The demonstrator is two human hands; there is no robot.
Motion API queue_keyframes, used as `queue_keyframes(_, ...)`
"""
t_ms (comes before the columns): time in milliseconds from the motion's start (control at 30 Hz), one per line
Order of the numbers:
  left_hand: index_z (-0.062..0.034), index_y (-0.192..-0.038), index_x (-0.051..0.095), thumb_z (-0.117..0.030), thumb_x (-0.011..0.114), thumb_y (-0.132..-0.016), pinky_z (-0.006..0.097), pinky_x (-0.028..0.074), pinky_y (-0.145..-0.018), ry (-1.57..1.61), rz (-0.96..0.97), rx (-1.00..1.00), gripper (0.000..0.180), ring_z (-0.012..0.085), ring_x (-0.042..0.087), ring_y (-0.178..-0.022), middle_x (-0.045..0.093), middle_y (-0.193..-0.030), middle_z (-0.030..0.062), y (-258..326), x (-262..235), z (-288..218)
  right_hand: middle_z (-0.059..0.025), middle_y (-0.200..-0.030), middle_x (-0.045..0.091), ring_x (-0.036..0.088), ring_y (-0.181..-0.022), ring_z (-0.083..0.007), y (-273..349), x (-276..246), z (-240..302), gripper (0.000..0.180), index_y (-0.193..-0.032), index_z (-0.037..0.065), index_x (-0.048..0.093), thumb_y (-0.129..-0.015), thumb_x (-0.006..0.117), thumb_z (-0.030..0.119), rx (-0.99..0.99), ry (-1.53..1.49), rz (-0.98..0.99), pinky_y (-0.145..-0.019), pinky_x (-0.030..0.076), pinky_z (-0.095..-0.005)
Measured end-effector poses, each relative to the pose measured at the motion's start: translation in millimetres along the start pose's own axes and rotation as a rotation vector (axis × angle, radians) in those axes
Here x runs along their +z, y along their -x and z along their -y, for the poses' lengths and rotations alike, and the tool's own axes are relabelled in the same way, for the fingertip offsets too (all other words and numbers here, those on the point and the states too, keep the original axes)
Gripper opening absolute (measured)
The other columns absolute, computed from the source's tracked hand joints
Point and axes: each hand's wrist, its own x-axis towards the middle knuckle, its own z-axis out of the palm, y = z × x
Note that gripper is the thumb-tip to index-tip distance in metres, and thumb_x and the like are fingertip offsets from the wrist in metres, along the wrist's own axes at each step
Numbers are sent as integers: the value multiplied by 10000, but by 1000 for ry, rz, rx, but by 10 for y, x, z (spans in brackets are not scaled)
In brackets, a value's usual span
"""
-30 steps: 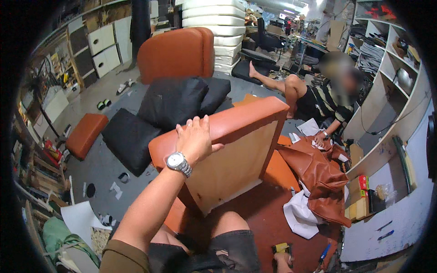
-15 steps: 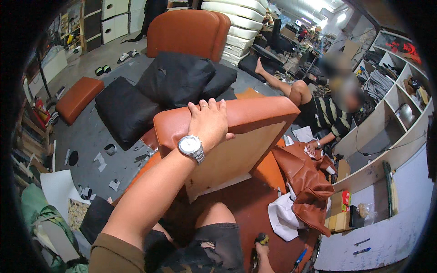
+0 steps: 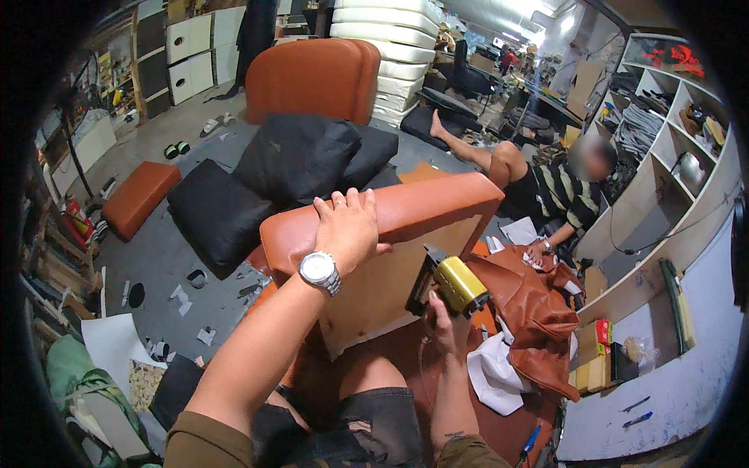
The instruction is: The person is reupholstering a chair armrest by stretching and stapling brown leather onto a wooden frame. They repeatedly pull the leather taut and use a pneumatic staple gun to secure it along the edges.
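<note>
Here we have the leather-covered seat cushion (image 3: 433, 193) stood on edge at mid-view, its wooden underside (image 3: 370, 292) facing us, presumably for easy access. Our left hand (image 3: 345, 240) grips the top edge, fingers spread, likely to keep it from tipping. At four o'clock, our right hand (image 3: 445, 326) wraps round a yellow staple gun (image 3: 460, 282), close by the wood; whether they touch, we can't tell.
</note>
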Motion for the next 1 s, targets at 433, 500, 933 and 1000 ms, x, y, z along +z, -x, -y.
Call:
queue_keyframes(433, -49, -1632, 472, -166, 633, -1015, 719, 469, -1089, -133, -187, 46, 648, 450, 619, -1327, 620, -1435, 222, 49, 272, 15, -136, -1142, 808, 780, -1056, -290, 359, 680, 355, 329, -1227, 56, 780, -991, 798, 283, -177, 5, 42, -983, 567, -441)
queue_keyframes(500, -70, -1676, 409, -161, 640, -1012, 730, 466, -1094, -133, -122, 88, 709, 455, 611, -1344, 597, -1486, 229, 50, 216, 43, -126, -1154, 804, 770, -1037, -297, 427, 736, 298, 329, -1230, 51, 774, -979, 812, 260, -255, 14, 100, -966, 569, -433)
queue_keyframes(933, -98, -1723, 326, -257, 871, -894, 721, 216, -1290, 255, 237, 333, 1005, 443, 123, -1694, 199, -1830, 176, 1224, -611, 1060, -193, -1153, 817, 787, -1106, -338, 1550, -1345, -1946, 594, -1264, 99, 808, -798, 901, 455, 457, 734, 113, -973, 598, -456)
queue_keyframes(1000, -105, -1689, 391, -99, 768, -887, 716, 244, -1285, 275, 69, 343, 886, 455, 178, -1679, 254, -1804, 179, 1329, -444, 953, -211, -1164, 811, 783, -1113, -344, 1924, -1605, -2343, 612, -1255, 55, 802, -805, 885, 462, 586, 803, 77, -991, 594, -465)
